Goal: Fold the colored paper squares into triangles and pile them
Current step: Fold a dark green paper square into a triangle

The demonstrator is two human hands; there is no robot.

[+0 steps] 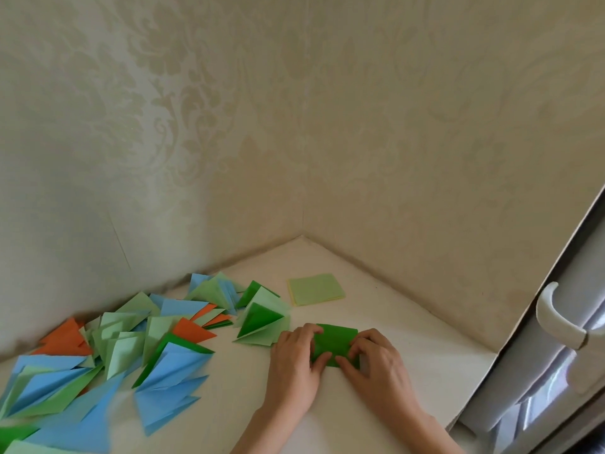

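I have both hands down on the green paper (334, 343), which lies on the white surface (409, 348) right of the triangle pile (137, 342). My left hand (294, 365) pinches its left edge with curled fingers; my right hand (376, 368) pinches the right edge, knuckles raised. Flat squares (316, 289) lie behind.

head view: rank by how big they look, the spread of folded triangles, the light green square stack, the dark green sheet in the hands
1. spread of folded triangles, by far
2. light green square stack and dark green sheet: look alike; the sheet is nearer and partly covered by the hands, so no ranking
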